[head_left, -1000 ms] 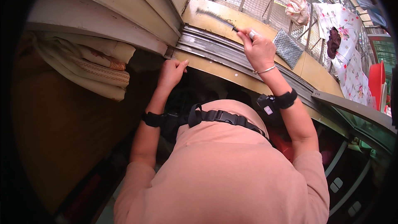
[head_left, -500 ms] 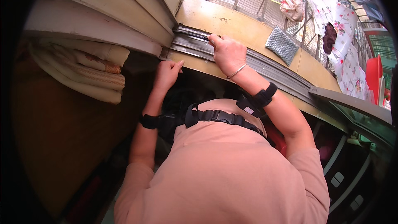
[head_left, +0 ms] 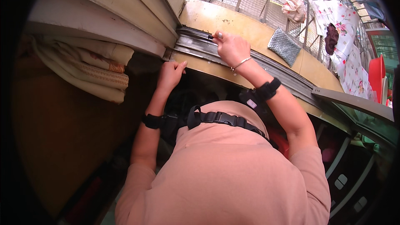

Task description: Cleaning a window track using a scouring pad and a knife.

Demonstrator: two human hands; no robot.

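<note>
My right hand [head_left: 233,50] is closed around the end of a thin dark tool [head_left: 209,37]. Its slim tip points left into the grooves of a grey metal sliding-window track [head_left: 275,73]; the kind of tool is too small to tell. A bracelet circles that wrist. Against the near edge of the tan window sill [head_left: 196,60], my left hand [head_left: 170,76] rests with curled fingers and the thumb pointing up. Nothing shows in it, though the fingers' undersides are partly hidden.
Left of the track stand a pale window frame [head_left: 125,4] and a folded cream curtain [head_left: 96,73]. A grey quilted pad [head_left: 284,46] lies on the outer ledge. Beyond it, a floral cloth [head_left: 343,29] hangs by a mesh grille. A window sash [head_left: 354,102] juts in at right.
My right hand has shifted slightly right and up along the track with the thin tool, its wrist turning a little. My left hand has stayed at the sill edge.
</note>
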